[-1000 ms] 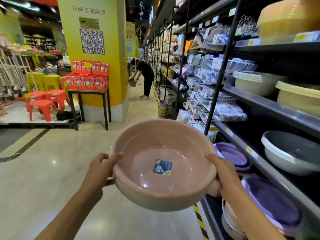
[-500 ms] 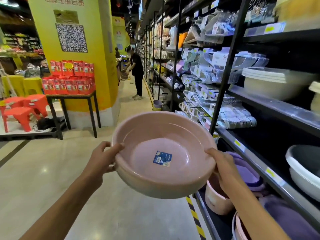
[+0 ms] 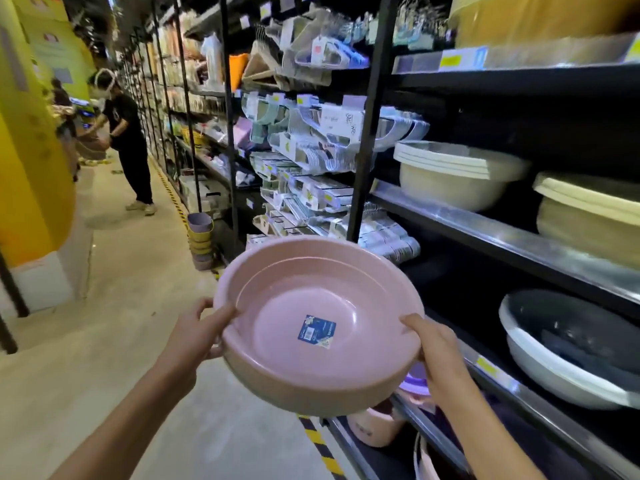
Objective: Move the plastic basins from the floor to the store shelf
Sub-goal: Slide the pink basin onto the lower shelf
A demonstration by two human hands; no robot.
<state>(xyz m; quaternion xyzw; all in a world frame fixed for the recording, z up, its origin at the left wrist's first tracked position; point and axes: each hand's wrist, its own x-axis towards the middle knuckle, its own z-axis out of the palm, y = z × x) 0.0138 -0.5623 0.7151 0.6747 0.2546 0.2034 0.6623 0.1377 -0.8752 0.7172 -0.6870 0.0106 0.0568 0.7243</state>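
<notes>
A round, shallow pink plastic basin (image 3: 320, 327) with a blue paper label stuck inside its bottom is carried in the air, tilted so its mouth faces the wearer, well clear of the floor and not yet on any shelf. The left hand (image 3: 194, 336) clasps its rim on one side, thumb hooked over the lip and fingers curled beneath; the right hand (image 3: 434, 348) clasps the opposite rim the same way. Both hands are closed on the basin and share its weight.

The step in hand looks like the carry: the basin is up off the floor and being brought toward the dark metal store shelf (image 3: 512, 244) that runs past the right hand. Just beyond and above the right hand, a grey plastic basin with a white rim (image 3: 568, 344) sits on one tier; higher still stands a stack of cream plastic basins (image 3: 457, 171). Below the right hand, on the lowest tier, a lilac basin (image 3: 414, 381) and a small pink tub (image 3: 374, 429) peek out under the carried one.

The next move probably calls for swinging the basin to the right-hand side, levelling it, and sliding it under a shelf edge into a free spot, or nesting it on a like-coloured one. Clearance under the tier above seems the thing to watch.

Far beyond the left hand, a person in black (image 3: 126, 147) stands in the aisle beside the shelving, near a stack of small pots on the floor (image 3: 201, 237).
</notes>
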